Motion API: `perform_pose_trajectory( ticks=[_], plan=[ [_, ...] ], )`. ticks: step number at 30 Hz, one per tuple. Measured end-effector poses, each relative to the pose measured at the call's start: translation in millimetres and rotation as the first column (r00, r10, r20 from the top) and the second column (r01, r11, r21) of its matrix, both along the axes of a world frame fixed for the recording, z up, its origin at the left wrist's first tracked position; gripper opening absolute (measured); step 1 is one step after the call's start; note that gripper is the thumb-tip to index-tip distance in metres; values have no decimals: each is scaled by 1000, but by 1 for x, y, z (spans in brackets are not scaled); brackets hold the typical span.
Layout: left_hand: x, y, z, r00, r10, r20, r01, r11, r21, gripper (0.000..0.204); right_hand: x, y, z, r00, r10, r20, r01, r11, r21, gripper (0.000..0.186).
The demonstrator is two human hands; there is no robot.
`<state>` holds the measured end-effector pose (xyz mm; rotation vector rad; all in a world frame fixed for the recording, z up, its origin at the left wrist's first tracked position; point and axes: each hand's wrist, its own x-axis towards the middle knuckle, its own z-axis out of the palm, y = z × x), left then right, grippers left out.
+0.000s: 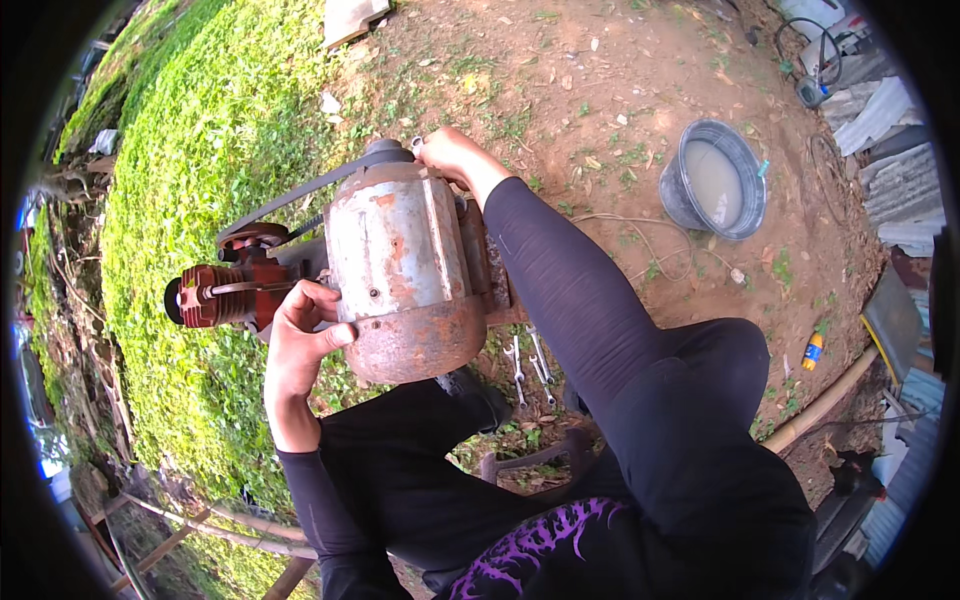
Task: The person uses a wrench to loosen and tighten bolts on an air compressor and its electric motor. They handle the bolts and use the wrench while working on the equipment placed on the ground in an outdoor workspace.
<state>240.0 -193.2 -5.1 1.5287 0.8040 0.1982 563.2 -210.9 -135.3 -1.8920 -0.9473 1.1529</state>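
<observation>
Head view: a rusty grey motor (400, 250) is just ahead of the person's legs (400, 430). The left hand (300, 335), thumb and fingers parted, touches its near-left edge; the right hand (455, 155) curls beside the far pulley (385, 154), grip partly hidden, hold unclear. Leftward, a red finned cylinder (212, 296); rightward, open soil (600, 90) reaches a bucket (682, 190).

Centre-left, the left hand (300, 345) has thumb and fingers against the rust-patched motor (395, 255) mid-frame. Above, the right hand (456, 155) is beside the pulley (385, 150), fingers at a small metal piece (417, 146). The belt (300, 194) slants left toward the red finned cylinder (215, 295). Wrenches (519, 372) lie below centre; upper right, there's the bucket (671, 190) with cloudy liquid (712, 180)!
</observation>
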Motion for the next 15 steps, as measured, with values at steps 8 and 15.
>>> perform_pose_trajectory(
  ticks=[8,15],
  plan=[
    [1,-1,1,1000,-6,19,6,1000,16,52,14,-78,-39,163,-416,-895,922,386,-12,18],
    [4,-4,1,1000,14,15,-14,1000,-12,51,-35,-100,-27,141,-440,-887,974,220,46,23]
  ],
)
